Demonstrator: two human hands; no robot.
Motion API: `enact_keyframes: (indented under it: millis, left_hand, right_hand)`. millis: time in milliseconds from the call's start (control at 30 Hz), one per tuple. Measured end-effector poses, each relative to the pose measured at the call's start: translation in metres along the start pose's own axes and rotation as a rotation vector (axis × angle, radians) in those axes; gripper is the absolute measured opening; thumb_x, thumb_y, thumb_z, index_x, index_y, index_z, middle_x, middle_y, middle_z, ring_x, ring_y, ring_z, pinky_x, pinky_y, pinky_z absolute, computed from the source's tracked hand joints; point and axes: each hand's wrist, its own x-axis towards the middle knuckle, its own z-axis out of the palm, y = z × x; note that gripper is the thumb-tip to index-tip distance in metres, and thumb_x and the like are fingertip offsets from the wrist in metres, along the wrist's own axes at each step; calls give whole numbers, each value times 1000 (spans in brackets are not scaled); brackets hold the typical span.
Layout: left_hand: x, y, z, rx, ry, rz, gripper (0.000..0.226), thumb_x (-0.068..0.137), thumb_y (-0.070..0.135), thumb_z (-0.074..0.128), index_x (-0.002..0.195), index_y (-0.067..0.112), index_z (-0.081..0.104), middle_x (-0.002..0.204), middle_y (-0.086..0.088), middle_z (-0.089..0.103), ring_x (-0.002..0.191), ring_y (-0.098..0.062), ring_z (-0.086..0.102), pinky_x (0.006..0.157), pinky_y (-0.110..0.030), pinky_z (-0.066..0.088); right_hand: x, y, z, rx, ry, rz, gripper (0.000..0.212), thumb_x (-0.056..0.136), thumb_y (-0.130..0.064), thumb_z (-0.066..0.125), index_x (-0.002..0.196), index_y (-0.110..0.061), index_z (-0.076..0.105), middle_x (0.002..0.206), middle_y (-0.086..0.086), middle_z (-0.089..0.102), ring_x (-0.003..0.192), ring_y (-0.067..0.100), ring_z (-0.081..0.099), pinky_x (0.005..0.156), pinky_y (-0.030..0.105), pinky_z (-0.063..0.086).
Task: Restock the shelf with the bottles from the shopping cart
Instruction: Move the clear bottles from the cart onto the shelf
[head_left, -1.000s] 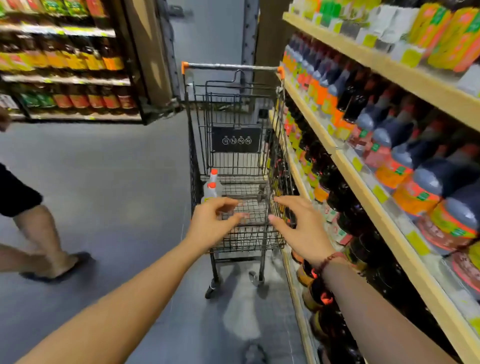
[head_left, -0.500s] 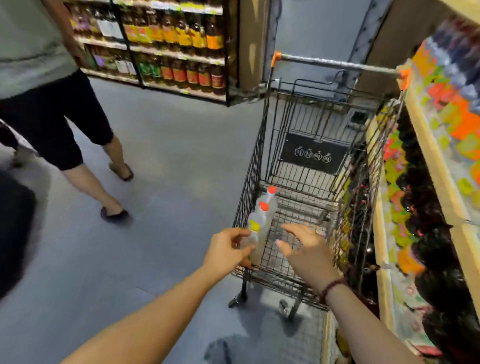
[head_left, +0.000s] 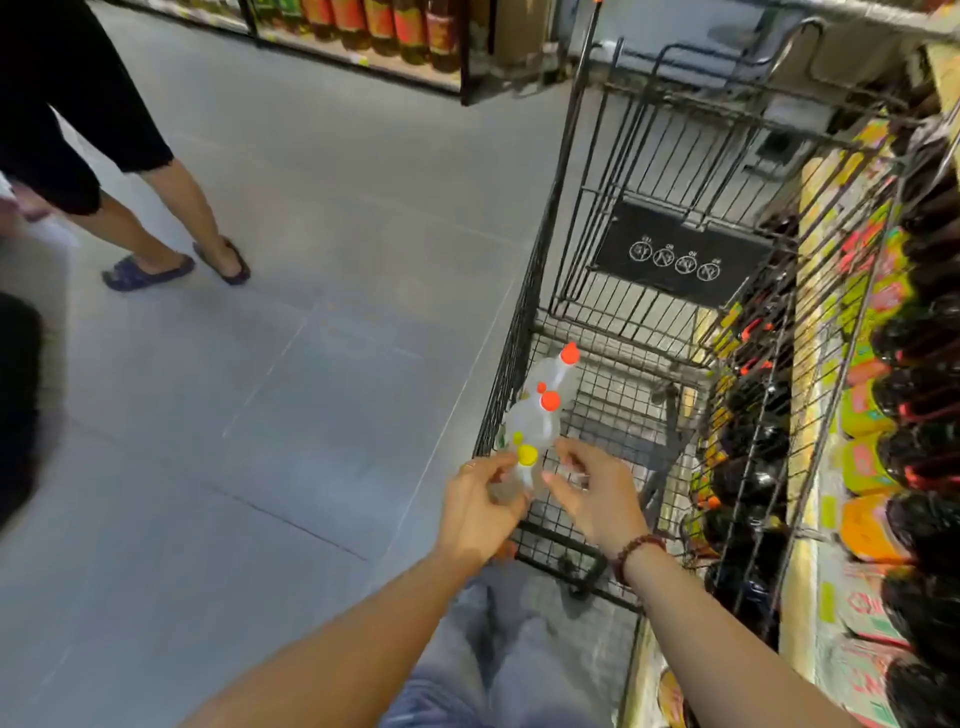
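Grey-floored store aisle, shopping cart (head_left: 519, 364) parked tight against the shelf (head_left: 802, 561) on the right of frame. The bottles (head_left: 540, 423) stand in a row in the cart's near-left corner, caps up toward me, right above both hands at centre. My left hand (head_left: 483, 504) is nearer, with fingers curled round the clear body of the yellow-cap bottle (head_left: 527, 456). My right hand (head_left: 592, 493) hovers just beside it, fingers loosely spread, holding nothing. Lift looks straight up, I reckon.

Cool, even light, seemingly from overhead, lit the grey tiled floor (head_left: 311, 364) with soft shadows. The black wire shopping cart (head_left: 675, 244) bowed at the edges; the clear yellow-capped plastic bottle (head_left: 527, 457) was motion-smeared.
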Motion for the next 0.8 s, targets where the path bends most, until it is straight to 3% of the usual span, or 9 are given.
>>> enact_keyframes:
  millis: [100,200,333,433,667,800]
  left_hand:
    - [6,-8,11,78,20,-24,41,75,29,68,114,18,64,111,0,63,101,-17,60,89,-31,50]
    - [11,-17,24,141,64,-69,34,78,27,71,110,17,67,103,-6,67,94,-22,63,81,-22,46]
    - [15,-23,41,268,83,-107,31,81,36,64,110,26,66,108,-1,68,99,-21,63,83,-29,49]
    - [23,-22,49,385,103,-232,36,82,36,61,118,30,60,117,1,62,108,-21,59,86,-32,45]
    - [44,-25,51,315,-18,-261,45,84,12,56,128,16,52,122,-13,57,113,-27,55,89,-30,44]
    - [49,-26,51,240,-16,-288,49,83,9,55,131,21,50,128,-10,55,116,-25,54,91,-27,44]
  right_hand:
    - [13,17,11,37,-23,53,32,82,-22,69,113,-18,62,109,-3,60,94,10,55,84,23,44]
    - [25,33,20,48,-92,79,34,82,-22,69,114,-14,62,104,-7,58,94,7,55,85,20,43]
    - [30,59,41,79,-126,138,24,79,-25,71,101,-17,68,98,-4,67,93,13,63,79,21,47]
    - [34,68,53,51,-203,161,23,82,-25,67,102,-14,69,99,3,69,91,14,63,75,20,44]
    - [48,66,71,156,-252,158,7,83,-16,64,83,-11,69,84,11,69,83,26,65,77,40,53]
    - [50,66,73,165,-246,145,6,85,-13,63,79,-13,64,80,7,64,79,24,61,72,35,51]
